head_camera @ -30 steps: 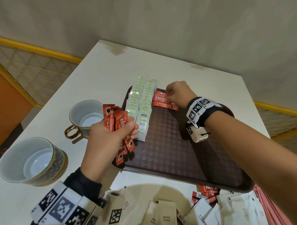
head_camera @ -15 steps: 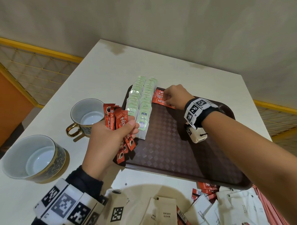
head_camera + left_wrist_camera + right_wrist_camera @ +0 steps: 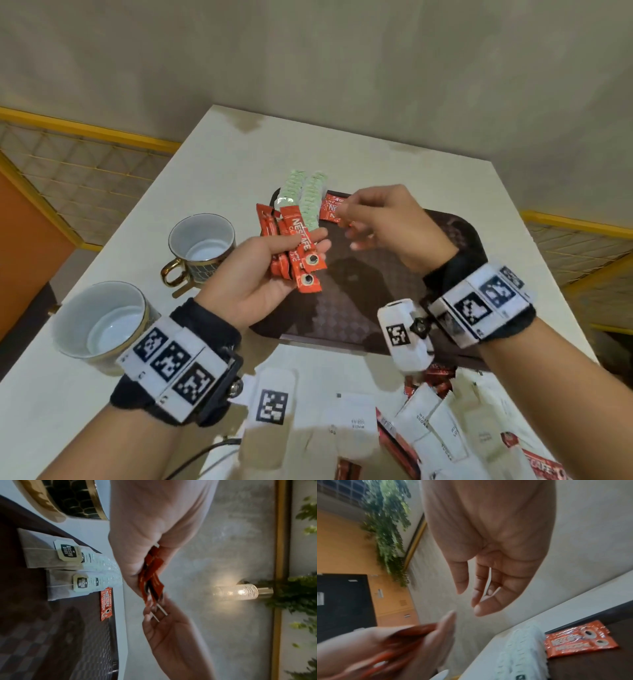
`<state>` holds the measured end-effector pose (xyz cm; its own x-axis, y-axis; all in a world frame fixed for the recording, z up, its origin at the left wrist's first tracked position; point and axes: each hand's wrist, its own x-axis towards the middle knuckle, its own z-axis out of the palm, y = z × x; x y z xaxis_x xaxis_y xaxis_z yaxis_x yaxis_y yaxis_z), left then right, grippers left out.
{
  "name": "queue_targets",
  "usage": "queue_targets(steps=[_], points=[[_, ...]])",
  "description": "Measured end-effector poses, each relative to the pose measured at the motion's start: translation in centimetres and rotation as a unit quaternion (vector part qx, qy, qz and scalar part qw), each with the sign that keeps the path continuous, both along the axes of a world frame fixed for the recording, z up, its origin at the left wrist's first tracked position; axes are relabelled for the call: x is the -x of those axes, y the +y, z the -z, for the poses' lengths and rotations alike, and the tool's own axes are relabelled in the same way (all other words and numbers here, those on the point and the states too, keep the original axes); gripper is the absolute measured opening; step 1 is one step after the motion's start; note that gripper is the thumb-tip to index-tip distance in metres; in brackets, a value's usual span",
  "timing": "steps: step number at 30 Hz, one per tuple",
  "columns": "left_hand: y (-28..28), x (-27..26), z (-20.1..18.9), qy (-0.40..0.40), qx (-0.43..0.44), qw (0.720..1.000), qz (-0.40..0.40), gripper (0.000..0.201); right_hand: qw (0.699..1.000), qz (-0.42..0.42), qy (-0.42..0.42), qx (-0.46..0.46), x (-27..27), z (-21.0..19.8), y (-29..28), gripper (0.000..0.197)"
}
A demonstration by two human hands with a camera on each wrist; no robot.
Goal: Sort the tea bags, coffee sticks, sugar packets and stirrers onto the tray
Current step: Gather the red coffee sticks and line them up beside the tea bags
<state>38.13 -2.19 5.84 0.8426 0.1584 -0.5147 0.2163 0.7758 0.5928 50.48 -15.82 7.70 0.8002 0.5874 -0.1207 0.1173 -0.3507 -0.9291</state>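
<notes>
1. At the far left we see two white ceramic cups (image 3: pixel 102 322) with dark patterned sides on the white table (image 3: pixel 212 164)
2. Our left hand (image 3: pixel 253 274) grips a fanned bundle of red Nescafe coffee sticks (image 3: pixel 294 246), thumb across them
3. Two rows of pale green tea bags (image 3: pixel 305 198) lie along the left side of the dark brown checkered plastic tray (image 3: pixel 455 233), flat red sticks (image 3: pixel 330 210) just beside them
4. Our right hand (image 3: pixel 394 226) hovers over the tray, fingers loosely spread, empty
</notes>
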Motion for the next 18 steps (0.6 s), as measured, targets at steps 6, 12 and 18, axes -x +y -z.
queue_targets(steps=[6, 12, 18], points=[[-1.5, 0.6, 0.2, -0.035, -0.141, 0.989, 0.041, 0.030, 0.999, 0.005, -0.019, -0.032, 4.2, -0.4, -0.8, 0.019], [-2.4, 1.0, 0.9, -0.047, -0.174, 0.982, 0.051, 0.040, 0.995, 0.063, -0.049, -0.064, 5.1, -0.2, -1.9, 0.010], [-2.6, 1.0, 0.8, -0.068, -0.089, 0.993, 0.025, 0.030, 0.980, 0.113, -0.018, -0.164, 6.0, -1.3, -4.3, 0.007]])
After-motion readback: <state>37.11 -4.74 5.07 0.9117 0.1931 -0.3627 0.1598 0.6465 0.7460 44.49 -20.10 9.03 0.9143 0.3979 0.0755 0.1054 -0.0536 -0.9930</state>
